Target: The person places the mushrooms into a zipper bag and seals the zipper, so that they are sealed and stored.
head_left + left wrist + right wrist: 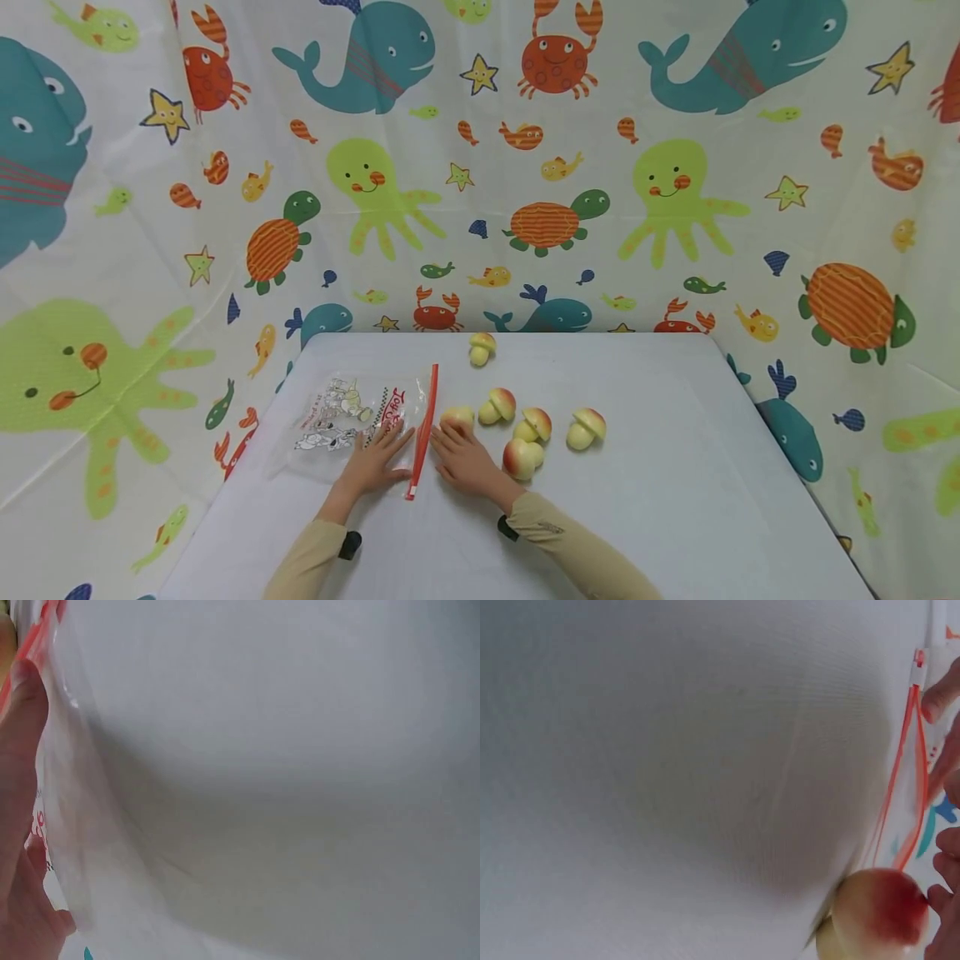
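Note:
A clear plastic zip bag with printed figures and a red zip edge lies flat on the left part of the table. My left hand rests on it, fingers spread, thumb close to the zip. In the right wrist view the bag's two red zip strips stand apart. Just right of the zip is my right hand, its fingers stretched forward. Right at those fingertips sits a toy mushroom, partly hidden. Another mushroom, pale with a red cap, lies beside the right wrist.
More yellow-and-red toy mushrooms lie on the white table, one mushroom near the far edge and one mushroom farther right. A curtain printed with sea animals hangs behind the table and along both sides.

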A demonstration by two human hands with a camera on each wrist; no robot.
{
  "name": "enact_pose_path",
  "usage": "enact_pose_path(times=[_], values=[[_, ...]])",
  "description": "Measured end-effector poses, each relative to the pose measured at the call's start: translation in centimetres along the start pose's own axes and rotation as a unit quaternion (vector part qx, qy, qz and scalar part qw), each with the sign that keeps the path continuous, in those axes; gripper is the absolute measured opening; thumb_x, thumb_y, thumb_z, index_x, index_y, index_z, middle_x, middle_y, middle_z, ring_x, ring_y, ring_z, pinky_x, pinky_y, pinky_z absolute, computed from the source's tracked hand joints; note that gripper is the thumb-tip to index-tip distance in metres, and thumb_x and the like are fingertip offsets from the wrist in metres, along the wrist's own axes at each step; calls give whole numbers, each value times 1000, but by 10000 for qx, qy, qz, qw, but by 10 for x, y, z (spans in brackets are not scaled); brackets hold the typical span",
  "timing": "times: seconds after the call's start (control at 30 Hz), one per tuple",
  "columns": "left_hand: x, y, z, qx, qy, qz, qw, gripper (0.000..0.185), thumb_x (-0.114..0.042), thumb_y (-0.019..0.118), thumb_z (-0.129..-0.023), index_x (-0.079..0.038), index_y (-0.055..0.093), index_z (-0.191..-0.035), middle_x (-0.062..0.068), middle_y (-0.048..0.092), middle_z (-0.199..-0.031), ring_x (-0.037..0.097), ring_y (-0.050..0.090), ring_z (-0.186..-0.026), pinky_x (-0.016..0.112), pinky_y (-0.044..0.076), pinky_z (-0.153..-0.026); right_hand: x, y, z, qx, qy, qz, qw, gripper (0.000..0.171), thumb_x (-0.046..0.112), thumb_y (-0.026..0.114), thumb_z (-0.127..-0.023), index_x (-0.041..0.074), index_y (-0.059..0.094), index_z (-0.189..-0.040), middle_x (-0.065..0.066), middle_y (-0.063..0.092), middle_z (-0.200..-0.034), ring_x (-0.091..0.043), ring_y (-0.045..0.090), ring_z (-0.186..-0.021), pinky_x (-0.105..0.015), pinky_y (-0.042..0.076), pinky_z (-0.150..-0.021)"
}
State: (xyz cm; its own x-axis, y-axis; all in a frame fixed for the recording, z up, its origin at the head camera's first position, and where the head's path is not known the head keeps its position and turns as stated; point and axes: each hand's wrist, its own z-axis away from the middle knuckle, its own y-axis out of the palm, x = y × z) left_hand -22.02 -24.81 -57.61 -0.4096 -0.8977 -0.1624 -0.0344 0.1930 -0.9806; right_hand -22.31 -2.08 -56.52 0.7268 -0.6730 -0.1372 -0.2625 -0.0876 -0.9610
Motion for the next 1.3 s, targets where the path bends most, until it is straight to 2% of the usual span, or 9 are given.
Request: enact_pose_path(times=[0.13, 0.23, 0.43, 0.83, 1.07, 1.3], values=[[1, -2, 2, 1, 79, 37, 10000, 77, -51, 64, -69, -21, 38, -135, 9, 33, -143, 37, 26, -132, 69, 15, -97, 3, 5, -4, 117, 9, 492, 9987, 50, 39, 42, -90, 15, 41, -134, 1, 38, -141, -17, 29, -134, -42, 24, -108], [1, -2, 3, -8, 129, 22, 9999, 77, -52, 63, -69, -20, 39, -134, 9, 35, -142, 38, 26, -131, 70, 16, -96, 5, 9, -6, 122, 29, 662, 9977, 51, 42, 41, -90, 17, 40, -134, 4, 38, -141, -16, 29, -134, -43, 23, -107], [1, 0, 2, 69, 100, -72, 9999, 75, -54, 61, -71, -20, 39, -134, 9, 35, -142, 39, 26, -131, 70, 15, -97, 7, 13, -8, 106, 39, 855, 9963, 51, 46, 40, -89, 21, 40, -134, 8, 39, -140, -16, 29, -133, -42, 24, -107], [1, 3, 3, -148, 292, -448, 9985, 75, -54, 61, -69, -16, 44, -131, 11, 42, -137, 40, 34, -127, 71, 23, -92, 12, 15, -11, 403, 80, 966, 9945, 49, 49, 34, -90, 28, 40, -134, 14, 40, -138, -13, 29, -133, -43, 21, -107], [0, 3, 1, 103, 168, -420, 9989, 75, -55, 59, -70, -21, 40, -134, 8, 38, -141, 37, 29, -130, 70, 20, -95, 14, 16, -10, 507, 84, 996, 9937, 48, 49, 35, -90, 29, 40, -133, 15, 39, -138, -13, 29, -133, -42, 20, -107], [3, 4, 2, 250, 158, -425, 9987, 75, -57, 57, -72, -22, 37, -136, 8, 35, -142, 37, 27, -131, 69, 19, -96, 16, 17, -11, 613, 23, 1087, 9922, 51, 51, 35, -89, 28, 38, -135, 16, 39, -138, -11, 29, -133, -40, 17, -109]])
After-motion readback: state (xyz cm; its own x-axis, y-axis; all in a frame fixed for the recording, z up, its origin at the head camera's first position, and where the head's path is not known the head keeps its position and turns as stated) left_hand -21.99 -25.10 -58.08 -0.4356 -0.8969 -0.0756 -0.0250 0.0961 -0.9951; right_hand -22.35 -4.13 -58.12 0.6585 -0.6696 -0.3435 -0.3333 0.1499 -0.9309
